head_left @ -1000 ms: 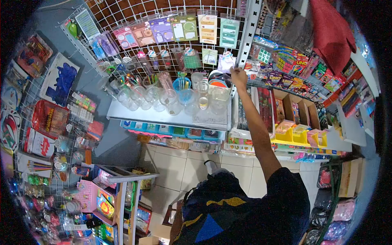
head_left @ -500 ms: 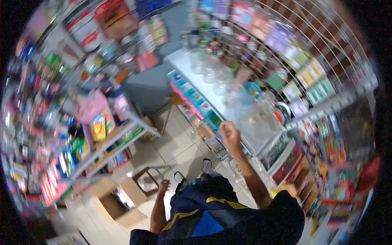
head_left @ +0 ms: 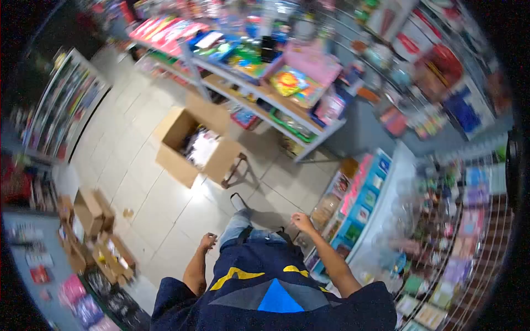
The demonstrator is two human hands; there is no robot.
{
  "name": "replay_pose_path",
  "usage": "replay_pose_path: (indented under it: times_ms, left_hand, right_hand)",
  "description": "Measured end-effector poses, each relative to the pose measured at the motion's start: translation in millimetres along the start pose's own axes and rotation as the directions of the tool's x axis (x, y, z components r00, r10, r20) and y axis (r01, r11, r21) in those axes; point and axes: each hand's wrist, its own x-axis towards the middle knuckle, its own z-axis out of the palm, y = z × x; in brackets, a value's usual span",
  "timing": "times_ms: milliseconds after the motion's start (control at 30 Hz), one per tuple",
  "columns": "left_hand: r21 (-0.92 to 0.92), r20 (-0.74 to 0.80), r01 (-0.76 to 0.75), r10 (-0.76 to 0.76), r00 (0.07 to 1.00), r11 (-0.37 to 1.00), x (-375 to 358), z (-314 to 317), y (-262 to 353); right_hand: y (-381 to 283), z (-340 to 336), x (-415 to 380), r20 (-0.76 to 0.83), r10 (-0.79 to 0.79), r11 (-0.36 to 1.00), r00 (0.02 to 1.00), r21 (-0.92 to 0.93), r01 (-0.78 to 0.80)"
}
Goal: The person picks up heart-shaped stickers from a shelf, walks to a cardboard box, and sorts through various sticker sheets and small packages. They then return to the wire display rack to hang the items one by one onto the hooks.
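Note:
My left hand (head_left: pixel 208 241) hangs low beside my left hip over the tiled floor, its fingers loosely curled and small in view; what it may hold cannot be made out. On the other side, my right hand (head_left: pixel 302 222) is in front of my hip, near the low shelf of blue and pink packets (head_left: pixel 359 212), with fingers partly bent and no object visible in it. Ahead on the floor side stands an open cardboard box (head_left: pixel 171 157) with dark and white items inside, at a small brown stool (head_left: pixel 234 172).
A metal shelf (head_left: pixel 259 88) with colourful packs and a pink box (head_left: pixel 314 63) runs across the top. Glass jars line a white counter (head_left: pixel 400 165) at right. More open cartons (head_left: pixel 91 212) lie at left, near a bookshelf (head_left: pixel 63 110).
The view has turned left, bringing the cardboard box nearer the centre and the left cartons into view. My right hand has moved away from the white counter's edge and lower.

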Motion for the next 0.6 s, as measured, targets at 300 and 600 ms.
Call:
replay_pose_path:
  times_ms: [300, 600]
  left_hand:
    - [-0.2, 0.023, 0.106, -0.103, 0.994, 0.974, -14.5, -16.2, -62.8]
    - [-0.427, -0.569, -0.505, 0.212, 0.795, 0.75, 19.7, -94.0, 81.3]
  right_hand:
    - [-98.9, 14.2, 102.0, 0.066, -0.03, 0.996, 0.997, 0.081, 0.025]
    - [-299.5, 105.2, 203.8, 0.269, -0.407, 0.891, 0.873, -0.093, 0.444]
